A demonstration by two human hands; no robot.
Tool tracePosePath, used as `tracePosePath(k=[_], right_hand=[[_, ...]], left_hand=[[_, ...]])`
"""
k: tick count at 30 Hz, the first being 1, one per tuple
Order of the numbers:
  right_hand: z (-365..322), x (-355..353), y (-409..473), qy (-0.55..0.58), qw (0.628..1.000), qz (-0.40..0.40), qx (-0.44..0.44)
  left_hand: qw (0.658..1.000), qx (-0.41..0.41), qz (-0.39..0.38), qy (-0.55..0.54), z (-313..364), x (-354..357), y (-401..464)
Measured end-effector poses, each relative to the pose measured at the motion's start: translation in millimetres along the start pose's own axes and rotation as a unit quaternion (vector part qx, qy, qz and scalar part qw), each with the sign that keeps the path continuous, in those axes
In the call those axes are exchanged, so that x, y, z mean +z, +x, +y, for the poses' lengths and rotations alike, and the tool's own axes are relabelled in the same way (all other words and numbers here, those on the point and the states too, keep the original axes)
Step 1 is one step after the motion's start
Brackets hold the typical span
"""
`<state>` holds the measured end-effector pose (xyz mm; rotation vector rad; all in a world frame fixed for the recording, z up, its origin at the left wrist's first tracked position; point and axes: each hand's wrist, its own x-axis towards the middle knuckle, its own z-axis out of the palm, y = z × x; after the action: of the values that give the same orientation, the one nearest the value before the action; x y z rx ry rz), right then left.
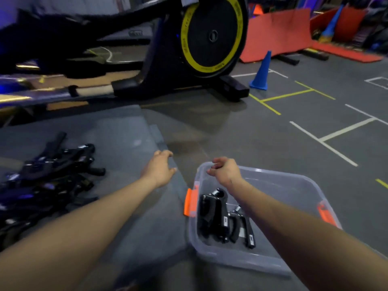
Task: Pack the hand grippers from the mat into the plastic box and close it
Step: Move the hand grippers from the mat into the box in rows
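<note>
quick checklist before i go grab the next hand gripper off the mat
1. Left hand free: ok, holds nothing.
2. Right hand free: ok, loosely curled above the box, nothing in it.
3. Plastic box open: ok, no lid on it.
4. Room in box: ok, only a few grippers in the box.
5. Pile on the mat within reach: cannot tell.
6. Lid at hand: cannot tell, none in view.

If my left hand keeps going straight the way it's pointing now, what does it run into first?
Probably nothing soon. The left hand hovers over the far edge of the grey floor mat, fingers pointing ahead and slightly right. Beyond lies bare grey floor, then the black exercise bike base, though depth is hard to judge.
</note>
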<state>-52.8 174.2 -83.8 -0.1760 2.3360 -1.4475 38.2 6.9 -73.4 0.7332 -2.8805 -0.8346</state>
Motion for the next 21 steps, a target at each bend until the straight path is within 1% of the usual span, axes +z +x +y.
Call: tracePosePath(k=[4,8,12,14,16,18,19,21], right_hand=[[-27,65,-11,-0.010,0.999,-0.046,-0.025],[-45,138,-21,-0.013,0.994,-0.103,-0.017],[-65,199,-31,-0.033,0.987,-0.150,-0.038],[-75,223,-34,-0.022,0.985,-0.164,-0.045],[-81,245,-33,-0.014,0.983,-0.176,-0.050],[-83,264,-32,-0.013,0.981,-0.186,-0.055],[-84,272,-32,-0.013,0.981,-0.188,-0.056],[-84,286,-32,-0.006,0.980,-0.193,-0.052]], left_hand=[[0.997,-0.073,0.026,0.001,-60,-42,-31],[0.991,-0.124,0.044,0.010,-116,-73,-58],[0.983,-0.172,0.062,0.005,-160,-91,-83],[0.979,-0.189,0.082,0.006,-180,-96,-91],[0.972,-0.199,0.123,0.009,-196,-102,-95],[0.957,-0.225,0.181,-0.008,-210,-110,-95],[0.942,-0.259,0.211,-0.039,-217,-114,-93],[0.897,-0.349,0.247,-0.111,-233,-120,-88]])
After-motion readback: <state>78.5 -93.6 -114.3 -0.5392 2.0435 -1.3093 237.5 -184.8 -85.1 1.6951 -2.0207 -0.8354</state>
